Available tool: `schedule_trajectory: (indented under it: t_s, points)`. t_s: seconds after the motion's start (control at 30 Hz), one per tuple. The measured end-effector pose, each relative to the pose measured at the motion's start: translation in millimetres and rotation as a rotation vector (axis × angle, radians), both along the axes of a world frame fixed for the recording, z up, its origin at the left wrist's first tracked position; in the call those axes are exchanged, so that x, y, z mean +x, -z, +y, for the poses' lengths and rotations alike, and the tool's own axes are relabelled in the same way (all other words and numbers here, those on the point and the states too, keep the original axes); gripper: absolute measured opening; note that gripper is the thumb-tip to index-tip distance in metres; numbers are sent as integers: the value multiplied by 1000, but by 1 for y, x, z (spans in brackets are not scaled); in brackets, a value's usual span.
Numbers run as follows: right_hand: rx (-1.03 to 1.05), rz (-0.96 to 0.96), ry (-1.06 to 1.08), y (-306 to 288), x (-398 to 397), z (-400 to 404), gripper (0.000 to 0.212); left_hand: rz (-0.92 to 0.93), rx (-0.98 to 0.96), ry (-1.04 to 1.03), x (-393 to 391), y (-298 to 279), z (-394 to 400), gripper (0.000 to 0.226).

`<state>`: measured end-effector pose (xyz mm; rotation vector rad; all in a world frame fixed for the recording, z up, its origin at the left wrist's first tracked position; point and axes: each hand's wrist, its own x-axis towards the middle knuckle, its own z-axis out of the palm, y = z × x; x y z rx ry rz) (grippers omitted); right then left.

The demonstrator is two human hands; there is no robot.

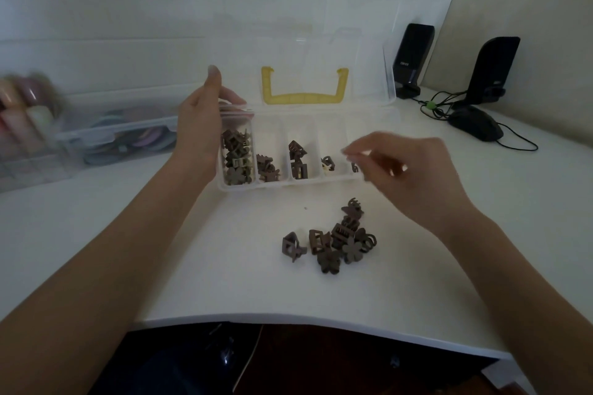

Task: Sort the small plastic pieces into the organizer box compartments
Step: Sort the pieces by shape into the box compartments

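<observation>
Blurred plastic storage bins (96, 138) holding coloured items are seen at the far left of the white desk (224, 266), well apart from the work. Next, the left hand (200, 125) is clamped on the left end of the clear organizer box (305, 184), with the thumb raised above its rim and the fingers wrapped over the far corner, apparently steadying it. Five compartments are laid side by side across the box, their long axes running away from the person; the leftmost is heaped with brown hair clips, the next two hold a few each, and the last two hold very little. Behind them, the open lid with its yellow handle (305, 86) stands upright. In front of the box, a loose pile of brown clips (337, 240) lies on the desk, waiting to be sorted. The right hand (407, 176) is held over the right end of the box, its grip pinched with fingertips (351, 154) together above the rightmost compartments; whether a piece is held there cannot be told because of blur. The pile lies just below and toward the person from this hand, so the right hand is judged the nearer for the next pick. At far right, two black speakers (455, 64) and a mouse (475, 127) are seen.
</observation>
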<state>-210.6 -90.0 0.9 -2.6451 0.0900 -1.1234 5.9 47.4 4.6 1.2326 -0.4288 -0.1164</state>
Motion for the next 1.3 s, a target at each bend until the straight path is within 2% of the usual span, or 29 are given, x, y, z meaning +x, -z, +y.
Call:
schedule_trajectory:
  t_s: [0.1, 0.3, 0.53, 0.8, 1.0, 1.17, 1.3]
  points:
    - [-186, 169, 7, 4, 0, 1, 12, -4, 8, -3, 0, 0, 1, 51]
    - [-190, 543, 170, 1, 0, 1, 25, -5, 25, -17, -1, 0, 0, 51]
    - [-106, 623, 150, 0, 4, 2, 25, 1, 19, -31, -2, -1, 0, 51]
    - [132, 474, -52, 7, 5, 1, 5, 3, 13, -25, -3, -1, 1, 51]
    - [416, 230, -191, 1, 2, 7, 6, 10, 9, -19, -3, -1, 1, 51]
    - [538, -91, -98, -5, 1, 0, 16, -7, 25, -30, -4, -1, 2, 50]
    - [517, -136, 5, -3, 4, -5, 17, -1, 19, -17, -4, -1, 2, 50]
